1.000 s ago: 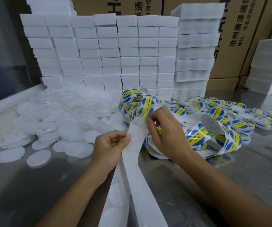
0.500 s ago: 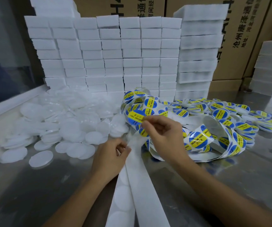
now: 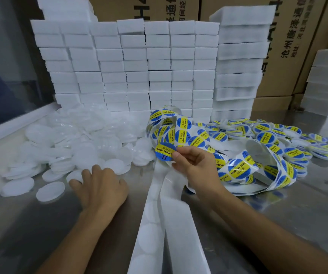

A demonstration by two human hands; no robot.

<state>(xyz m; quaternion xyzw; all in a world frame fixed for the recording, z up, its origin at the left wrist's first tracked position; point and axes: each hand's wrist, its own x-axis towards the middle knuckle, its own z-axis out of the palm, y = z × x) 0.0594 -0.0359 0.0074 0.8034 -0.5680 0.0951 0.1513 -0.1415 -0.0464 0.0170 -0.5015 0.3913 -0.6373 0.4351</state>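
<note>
My right hand pinches a round blue and yellow "soldering paste" sticker, peeled free, above the white backing strip. That empty strip runs from the hand down to the bottom edge. A tangled roll of the same stickers lies just behind the hand. My left hand lies palm down with spread fingers on the steel table, its fingertips touching white round lids at the edge of a big lid pile. It holds nothing.
Lids with stickers on them are heaped at the right. Stacks of white foam blocks form a wall behind, with cardboard boxes beyond. A raised ledge borders the table's left side.
My right hand peeled one sticker off the strip and lifted it. My left hand let go of the backing strip and moved left to the white lids.
</note>
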